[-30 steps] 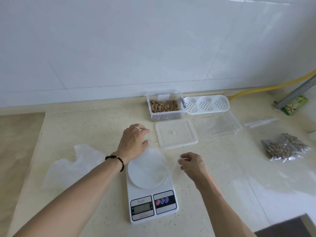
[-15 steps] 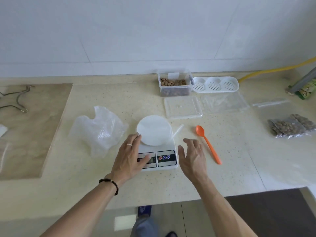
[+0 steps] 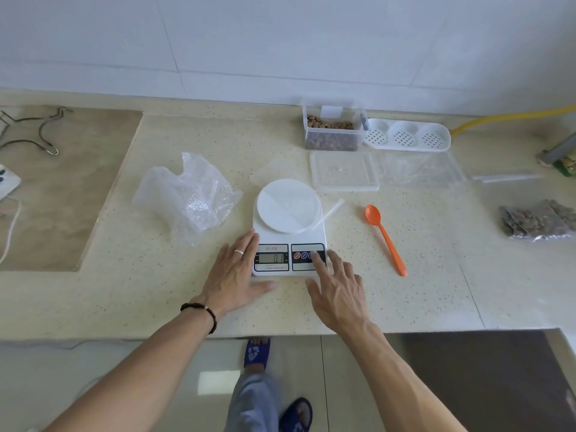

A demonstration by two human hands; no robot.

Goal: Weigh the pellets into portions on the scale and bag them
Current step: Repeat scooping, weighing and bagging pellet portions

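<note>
A white digital scale (image 3: 288,241) stands near the counter's front edge, its display lit. An empty clear zip bag (image 3: 293,202) lies across its round white platform. My left hand (image 3: 237,275) lies flat against the scale's left side, fingers straight. My right hand (image 3: 338,285) reaches to the button panel, its index finger touching the rightmost button. A clear tub of brown pellets (image 3: 333,132) stands at the back. An orange spoon (image 3: 385,238) lies to the right of the scale. Filled bags of pellets (image 3: 537,221) lie at the far right.
The tub's clear lid (image 3: 344,171) lies behind the scale, with flat clear bags (image 3: 420,169) beside it. A white perforated tray (image 3: 408,137) sits at the back. Crumpled bubble wrap (image 3: 187,194) lies left of the scale. A yellow hose (image 3: 511,116) runs along the wall.
The view has pulled back and tilted down. My left hand slid from over the display to the scale's left side. My right hand moved left onto the button panel.
</note>
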